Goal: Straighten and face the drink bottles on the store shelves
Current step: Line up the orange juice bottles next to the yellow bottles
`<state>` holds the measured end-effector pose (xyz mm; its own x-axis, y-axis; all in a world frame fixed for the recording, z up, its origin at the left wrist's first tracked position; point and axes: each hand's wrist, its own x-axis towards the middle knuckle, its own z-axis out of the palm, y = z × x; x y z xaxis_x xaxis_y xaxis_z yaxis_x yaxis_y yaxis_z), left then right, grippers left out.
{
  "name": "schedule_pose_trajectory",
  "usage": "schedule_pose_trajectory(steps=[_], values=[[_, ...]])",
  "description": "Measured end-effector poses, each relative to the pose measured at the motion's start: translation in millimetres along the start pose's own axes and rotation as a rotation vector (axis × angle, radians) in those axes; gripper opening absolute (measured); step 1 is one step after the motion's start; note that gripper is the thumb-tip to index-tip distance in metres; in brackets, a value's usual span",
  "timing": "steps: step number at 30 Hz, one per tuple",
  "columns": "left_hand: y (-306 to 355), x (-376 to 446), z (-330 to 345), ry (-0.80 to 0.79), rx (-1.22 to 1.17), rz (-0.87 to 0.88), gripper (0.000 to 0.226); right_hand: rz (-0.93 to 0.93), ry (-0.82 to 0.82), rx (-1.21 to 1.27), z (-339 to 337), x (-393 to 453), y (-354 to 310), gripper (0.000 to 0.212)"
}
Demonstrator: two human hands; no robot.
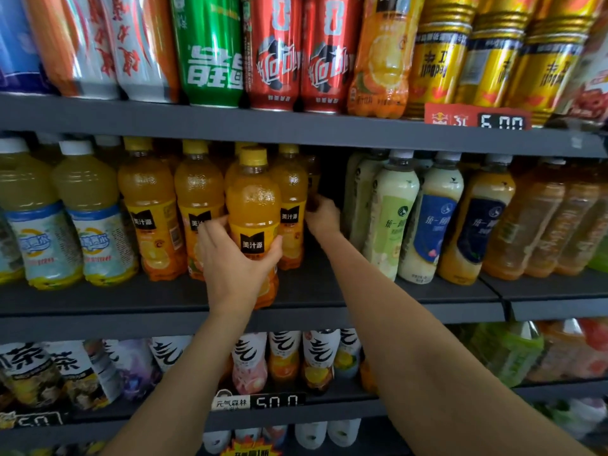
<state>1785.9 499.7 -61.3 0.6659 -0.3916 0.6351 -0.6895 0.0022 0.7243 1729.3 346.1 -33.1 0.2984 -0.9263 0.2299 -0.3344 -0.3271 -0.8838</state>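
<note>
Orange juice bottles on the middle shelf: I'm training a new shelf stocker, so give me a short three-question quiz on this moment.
1. True or false: the left hand grips an orange juice bottle at its label.
2. Where does the right hand reach? A) the red cans B) the dark gap beside the orange juice bottles C) the lower shelf
3. What colour is the gripped bottle's cap?

Key: 1 true; 2 B; 3 yellow.

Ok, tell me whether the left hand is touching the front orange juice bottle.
Touching. The head view shows the left hand wrapped around the lower label of the front orange juice bottle, thumb and fingers on either side.
</note>
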Motion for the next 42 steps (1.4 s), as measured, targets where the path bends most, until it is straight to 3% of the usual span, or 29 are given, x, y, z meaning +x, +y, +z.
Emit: schedule_pose_trajectory(steps=[10,21,26,29,30,32,34,42], values=[[-4,-1,3,0.013,-0.01,0.025,0.068,-0.051,0.17,-0.091,12,8,12,0.017],[-7,2,1,-0.022,-0.057,0.05,0.068,0.015,0.13,-0.149,11,6,5,0.019],[-6,2,-1,-0.037,-0.067,0.038,0.069,0.052,0.063,-0.116,4,0,2,0.036],[-5,2,-1,-0.037,-0.068,0.038,0.068,-0.022,0.167,-0.001,-7,-23,0,0.045],[-5,2,-2,-0.038,-0.072,0.035,0.068,-0.039,0.143,0.069,-10,-32,1,0.047],[-4,2,-1,-0.04,-0.076,0.029,0.067,-0.019,-0.071,0.169,-9,-49,1,0.054],[-4,2,0,-0.04,-0.074,0.026,0.068,0.005,-0.193,0.115,-2,-54,3,0.059],[-4,2,0,-0.035,-0.045,0.025,0.068,-0.003,0.009,-0.131,-9,-43,4,0.049]])
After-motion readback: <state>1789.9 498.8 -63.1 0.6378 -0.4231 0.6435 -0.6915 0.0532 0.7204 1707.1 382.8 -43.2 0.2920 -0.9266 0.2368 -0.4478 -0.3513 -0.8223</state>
